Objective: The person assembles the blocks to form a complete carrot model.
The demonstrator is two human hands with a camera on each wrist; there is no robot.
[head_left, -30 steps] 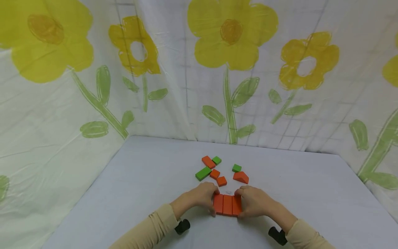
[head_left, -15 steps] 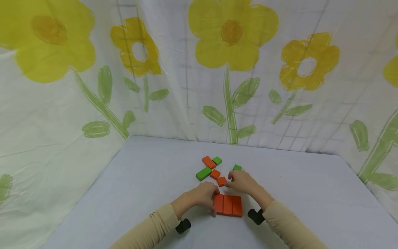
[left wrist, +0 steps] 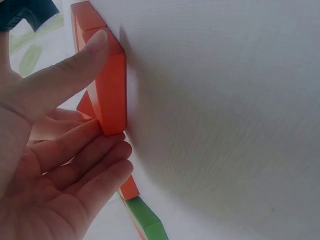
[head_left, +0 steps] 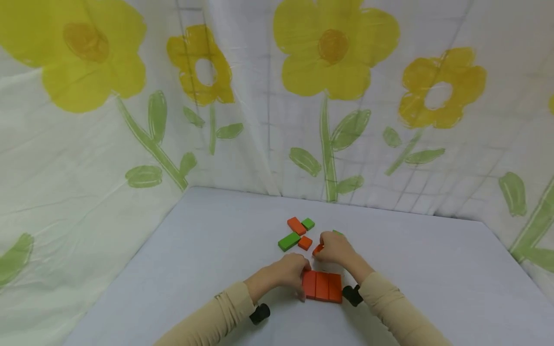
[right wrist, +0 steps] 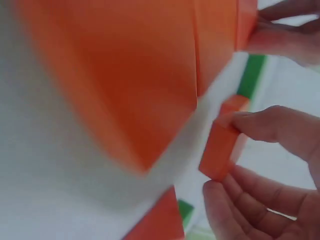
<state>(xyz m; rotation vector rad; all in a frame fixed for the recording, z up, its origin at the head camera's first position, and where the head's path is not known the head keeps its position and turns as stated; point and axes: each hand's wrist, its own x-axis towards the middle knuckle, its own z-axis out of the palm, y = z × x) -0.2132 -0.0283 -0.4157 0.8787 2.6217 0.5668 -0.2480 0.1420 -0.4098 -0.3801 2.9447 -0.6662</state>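
Three orange rectangular blocks [head_left: 322,287] lie side by side in a row on the table. My left hand [head_left: 287,273] holds the row's left end: in the left wrist view the thumb rests on the near end of the leftmost orange block [left wrist: 114,95], with fingertips at its far end. Beyond the row, my right hand [head_left: 335,249] pinches a small orange block [right wrist: 220,147] between thumb and fingers. In the head view that hand covers most of the small block.
Behind the hands lie a green rectangular block [head_left: 289,241], another small orange block [head_left: 305,242], an orange rectangular block [head_left: 296,226] and a small green block [head_left: 308,223]. A slanted orange block [right wrist: 162,220] shows in the right wrist view. A flowered curtain [head_left: 242,144] hangs behind the table.
My right hand has left the row's right end, moved away from me toward the loose blocks and taken hold of a small orange block. My left hand stays at the row's left end.
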